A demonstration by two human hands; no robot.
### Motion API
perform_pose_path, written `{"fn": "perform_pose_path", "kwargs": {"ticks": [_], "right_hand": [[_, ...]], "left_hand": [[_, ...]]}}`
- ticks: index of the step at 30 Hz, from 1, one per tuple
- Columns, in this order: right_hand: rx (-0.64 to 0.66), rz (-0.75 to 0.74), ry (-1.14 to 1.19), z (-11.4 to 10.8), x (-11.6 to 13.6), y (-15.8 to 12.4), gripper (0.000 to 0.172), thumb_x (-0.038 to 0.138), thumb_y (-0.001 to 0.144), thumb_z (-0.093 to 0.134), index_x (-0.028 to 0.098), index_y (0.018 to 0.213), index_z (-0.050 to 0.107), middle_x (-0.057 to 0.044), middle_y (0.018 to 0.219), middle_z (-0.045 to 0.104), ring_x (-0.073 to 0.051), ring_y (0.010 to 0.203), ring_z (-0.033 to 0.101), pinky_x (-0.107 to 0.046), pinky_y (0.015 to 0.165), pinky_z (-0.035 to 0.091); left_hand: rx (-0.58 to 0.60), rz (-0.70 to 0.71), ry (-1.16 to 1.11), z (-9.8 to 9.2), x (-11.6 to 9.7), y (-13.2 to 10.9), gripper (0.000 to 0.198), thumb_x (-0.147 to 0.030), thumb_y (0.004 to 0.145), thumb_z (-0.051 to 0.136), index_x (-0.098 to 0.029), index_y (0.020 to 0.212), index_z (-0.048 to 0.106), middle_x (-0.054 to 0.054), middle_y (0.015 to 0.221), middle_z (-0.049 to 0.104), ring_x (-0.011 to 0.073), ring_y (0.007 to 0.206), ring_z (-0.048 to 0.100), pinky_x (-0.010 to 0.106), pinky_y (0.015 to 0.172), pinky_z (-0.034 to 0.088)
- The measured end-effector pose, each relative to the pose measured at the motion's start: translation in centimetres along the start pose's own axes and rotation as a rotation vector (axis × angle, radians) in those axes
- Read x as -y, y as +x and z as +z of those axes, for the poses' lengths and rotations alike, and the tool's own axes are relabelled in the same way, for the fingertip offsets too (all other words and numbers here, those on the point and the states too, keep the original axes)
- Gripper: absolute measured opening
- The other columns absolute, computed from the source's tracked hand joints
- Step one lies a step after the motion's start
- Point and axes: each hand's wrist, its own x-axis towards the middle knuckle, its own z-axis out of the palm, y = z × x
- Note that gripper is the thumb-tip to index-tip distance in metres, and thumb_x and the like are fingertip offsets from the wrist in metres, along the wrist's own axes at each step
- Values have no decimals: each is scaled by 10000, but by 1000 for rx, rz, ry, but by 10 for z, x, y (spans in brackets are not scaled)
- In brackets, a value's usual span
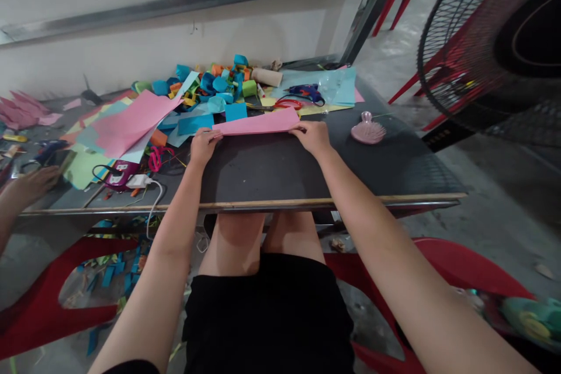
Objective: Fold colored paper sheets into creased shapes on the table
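"Holding what, from where you stand?"

"A pink strip [258, 121], pinched at one end by the left hand [203, 146] and at the other by the right hand [314, 137]."

"Where is it?"

"Over the table [272, 178], spanning the gap between the hands, just this side of the scissors [279, 104]. A hairbrush [368, 131] lies off to the right, and blue paper [196, 124] sits near the left hand."
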Motion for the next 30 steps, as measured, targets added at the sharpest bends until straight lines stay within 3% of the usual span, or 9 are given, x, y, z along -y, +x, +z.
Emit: {"fn": "perform_pose_path", "kwargs": {"ticks": [5,10,12,16,20,24,27,30], "right_hand": [[-64,-37,44,3,-6,2,235,253,838,699,180,1055,751,-83,865,773,-265,891,713,-431,929,491],[-64,-71,-61,2,-5,2,112,286,840,686,232,810,779,-75,879,756,-276,904,671,-461,897,482],[-29,-146,-110,2,5,0,129,271,847,664,239,813,785,-76,884,753,-278,935,653,-478,928,460],[141,-384,-153,7,38,-5,238,290,911,570,240,814,781,-77,862,752,-270,949,627,-483,963,430],[161,-447,-119,13,66,-9,338,365,973,479,257,822,761,-57,891,756,-244,935,632,-448,944,451],[100,-403,-88,11,63,-11,335,396,969,499,263,791,749,-52,892,761,-246,933,652,-448,946,456],[-6,-305,-96,8,51,-11,287,389,945,550,269,778,751,-42,862,758,-256,938,661,-458,939,457],[-58,-237,-86,7,42,-11,252,384,933,575,275,809,766,-35,875,759,-259,944,662,-465,937,459]], "left_hand": [[-30,-38,1,-2,-1,-1,225,-265,760,797,-228,978,757,69,1033,755,236,1064,652,397,953,529],[-29,-1,61,-9,-9,-4,283,-261,739,811,-203,1005,735,93,1051,747,272,1104,625,438,986,493],[7,67,113,-8,-18,-6,306,-285,761,789,-211,1050,722,93,1101,740,297,1158,602,473,1015,458],[199,281,167,-1,-35,-7,243,-293,888,634,-222,1112,697,88,1150,727,291,1230,574,466,1032,427],[214,303,174,5,-35,-6,235,-298,964,500,-234,1054,708,82,1130,732,267,1215,581,444,990,446],[154,258,163,3,-30,-7,243,-382,953,527,-240,912,720,68,1018,755,258,1143,609,425,971,456],[89,218,139,-1,-29,-8,279,-477,886,621,-219,922,722,77,964,755,266,1100,622,424,964,469],[122,246,150,-2,-28,-9,230,-437,855,668,-222,903,733,78,957,753,267,1086,634,417,943,479]]}}
